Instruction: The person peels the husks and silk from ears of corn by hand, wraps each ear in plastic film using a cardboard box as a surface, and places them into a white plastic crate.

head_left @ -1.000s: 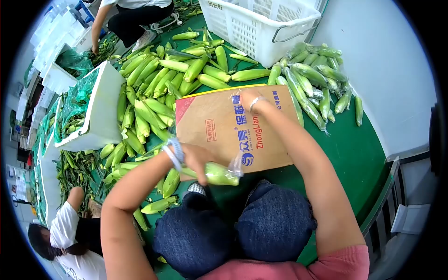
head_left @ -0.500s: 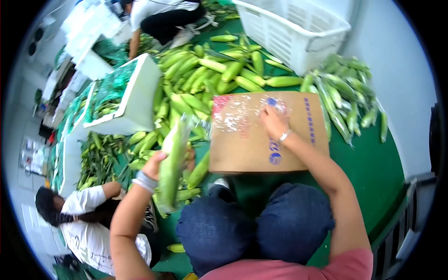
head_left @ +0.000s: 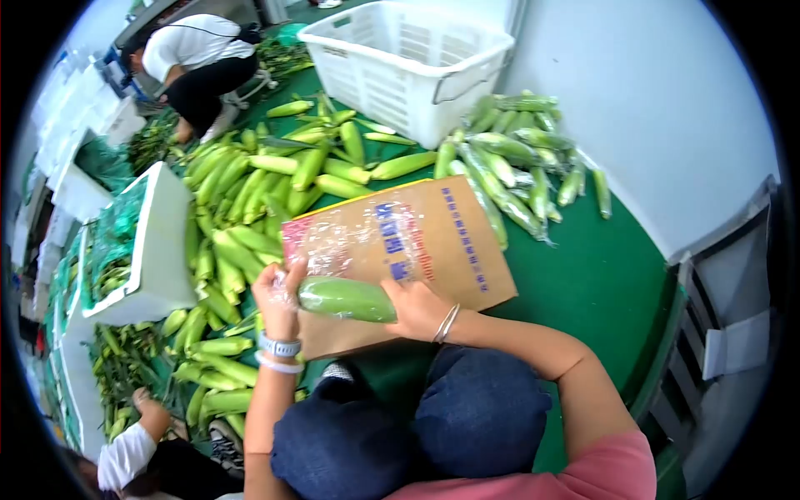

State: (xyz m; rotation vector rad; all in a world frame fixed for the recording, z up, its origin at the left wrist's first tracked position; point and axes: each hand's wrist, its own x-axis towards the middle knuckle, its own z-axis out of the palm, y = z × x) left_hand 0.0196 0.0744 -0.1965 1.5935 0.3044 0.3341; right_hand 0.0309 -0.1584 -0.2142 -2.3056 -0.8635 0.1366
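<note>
I have both hands at a long, light green ear of corn in clear, glossy plastic film (head_left: 346, 298), which lies level above the near part of a flat-topped brown cardboard carton (head_left: 471, 250). My left hand (head_left: 279, 296) has its fingers closed on the clear plastic film gathered at the ear's left end, while my right hand (head_left: 419, 308) curls round the right end, thumb uppermost; how hard either one squeezes, I can't make out. To handle this well, I judge the right hand should steady the ear without denting it, and the left should draw the film evenly along its length, pinching only slack so that the thin plastic neither tears nor bunches. Keeping the ear low over the carton gives it a short fall if it slips. For writing, the carton's top carries large blue Chinese characters, red Latin lettering beside them that looks to end in "liang", and a column of smaller blue characters towards the right edge. Glare from the loose, clear plastic sheets (head_left: 333, 246) and the slanted angle leave most of it unreadable to me, and I see no label on the ear's wrapping.
</note>
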